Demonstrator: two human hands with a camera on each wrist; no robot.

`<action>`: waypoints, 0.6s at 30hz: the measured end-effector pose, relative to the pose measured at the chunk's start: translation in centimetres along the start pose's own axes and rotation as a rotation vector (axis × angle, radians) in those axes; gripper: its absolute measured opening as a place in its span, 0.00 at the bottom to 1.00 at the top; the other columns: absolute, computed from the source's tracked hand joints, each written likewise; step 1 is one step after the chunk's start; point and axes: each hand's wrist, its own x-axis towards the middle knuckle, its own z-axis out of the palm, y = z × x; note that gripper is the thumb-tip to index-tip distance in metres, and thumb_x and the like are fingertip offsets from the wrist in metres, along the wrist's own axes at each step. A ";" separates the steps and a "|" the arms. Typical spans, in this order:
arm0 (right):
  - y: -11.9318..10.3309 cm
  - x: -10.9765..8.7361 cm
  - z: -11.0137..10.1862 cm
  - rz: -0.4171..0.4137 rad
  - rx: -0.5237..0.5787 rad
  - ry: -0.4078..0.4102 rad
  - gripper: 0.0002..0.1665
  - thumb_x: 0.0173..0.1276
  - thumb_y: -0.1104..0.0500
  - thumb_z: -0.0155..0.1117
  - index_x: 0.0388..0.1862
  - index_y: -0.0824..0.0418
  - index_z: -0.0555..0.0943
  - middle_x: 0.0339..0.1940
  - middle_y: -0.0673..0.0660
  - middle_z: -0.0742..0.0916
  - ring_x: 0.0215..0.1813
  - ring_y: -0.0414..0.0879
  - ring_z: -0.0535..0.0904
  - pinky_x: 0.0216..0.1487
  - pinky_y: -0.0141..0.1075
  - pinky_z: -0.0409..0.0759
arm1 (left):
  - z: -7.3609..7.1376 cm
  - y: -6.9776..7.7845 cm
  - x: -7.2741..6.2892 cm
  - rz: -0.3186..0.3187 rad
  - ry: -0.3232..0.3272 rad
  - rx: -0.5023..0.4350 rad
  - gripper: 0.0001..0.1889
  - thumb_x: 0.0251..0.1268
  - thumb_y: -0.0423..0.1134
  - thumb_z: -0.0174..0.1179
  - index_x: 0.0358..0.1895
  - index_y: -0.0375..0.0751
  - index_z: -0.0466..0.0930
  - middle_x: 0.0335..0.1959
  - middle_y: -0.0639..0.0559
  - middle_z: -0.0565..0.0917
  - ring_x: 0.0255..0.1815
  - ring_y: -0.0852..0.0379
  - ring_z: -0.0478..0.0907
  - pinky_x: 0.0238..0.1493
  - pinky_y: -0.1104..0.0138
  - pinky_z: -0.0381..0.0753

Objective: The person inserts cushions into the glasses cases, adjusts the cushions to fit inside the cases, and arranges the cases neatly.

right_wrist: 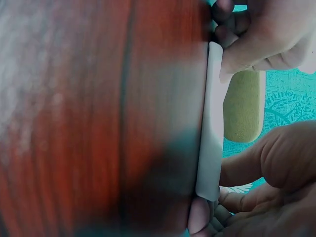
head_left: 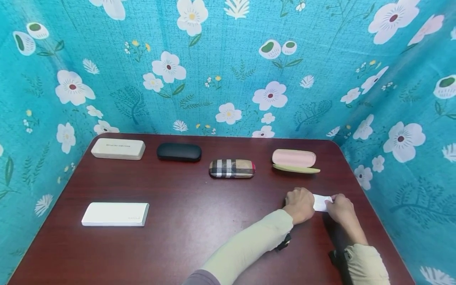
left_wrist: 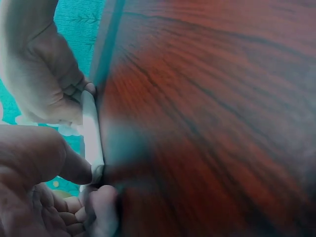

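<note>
Both my hands hold a small white folded piece (head_left: 322, 202) between them, just above the table at the right. Whether it is cloth or paper I cannot tell. My left hand (head_left: 299, 206) pinches its left end, and my right hand (head_left: 342, 211) pinches the other end between thumb and fingers. Seen edge-on in the left wrist view, the white folded piece (left_wrist: 92, 131) looks thin and flat. Thumbs and fingertips cover its ends in the right wrist view. Beyond the hands lies an open glasses case with a pink lining (head_left: 293, 157) and a yellow-green lid (head_left: 296, 169).
A plaid glasses case (head_left: 232, 168), a black case (head_left: 179, 152) and a cream case (head_left: 118, 149) lie shut along the back of the dark red table (head_left: 185, 245). Nearer, at the left, is a white case (head_left: 115, 214). A flowered turquoise curtain (head_left: 213, 71) surrounds the table.
</note>
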 end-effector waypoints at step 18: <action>-0.1 -1.0 -0.5 -0.073 0.029 0.056 0.16 0.69 0.64 0.60 0.45 0.79 0.78 0.38 0.74 0.84 0.39 0.62 0.77 0.39 0.48 0.78 | -0.6 -1.5 -0.3 0.053 0.005 -0.126 0.16 0.55 0.48 0.67 0.14 0.53 0.73 0.22 0.61 0.79 0.22 0.61 0.76 0.21 0.64 0.73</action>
